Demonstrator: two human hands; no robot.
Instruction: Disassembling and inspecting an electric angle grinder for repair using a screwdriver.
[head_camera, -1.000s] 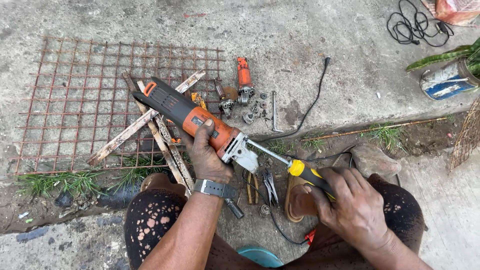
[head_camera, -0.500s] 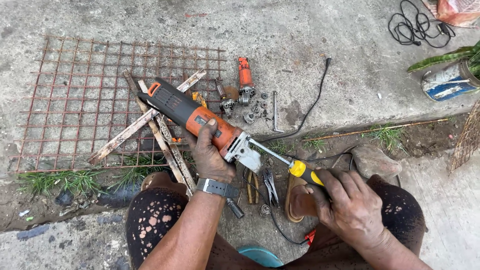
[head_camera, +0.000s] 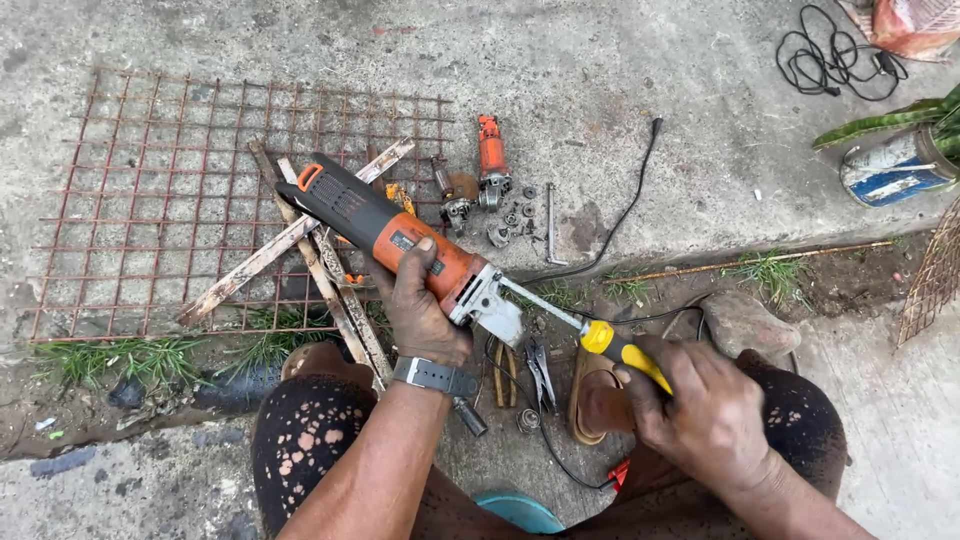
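My left hand (head_camera: 420, 310) grips the orange and black body of an angle grinder (head_camera: 385, 230), held level above my knees with its grey metal head (head_camera: 490, 300) pointing right. My right hand (head_camera: 700, 410) is wrapped round a yellow-handled screwdriver (head_camera: 610, 345). Its shaft runs up and left, and the tip sits at the grinder's head. A watch is on my left wrist.
A rusty wire mesh (head_camera: 150, 210) lies on the concrete at left with wooden slats (head_camera: 300, 240) across it. Loose grinder parts and an orange motor piece (head_camera: 490, 155) lie beyond. Pliers (head_camera: 540, 370) rest between my knees. A black cable (head_camera: 620, 215), a stone (head_camera: 745, 325) and a tin (head_camera: 890, 170) are at right.
The grinder and both hands have shifted slightly; the screwdriver stays at the grinder's head.
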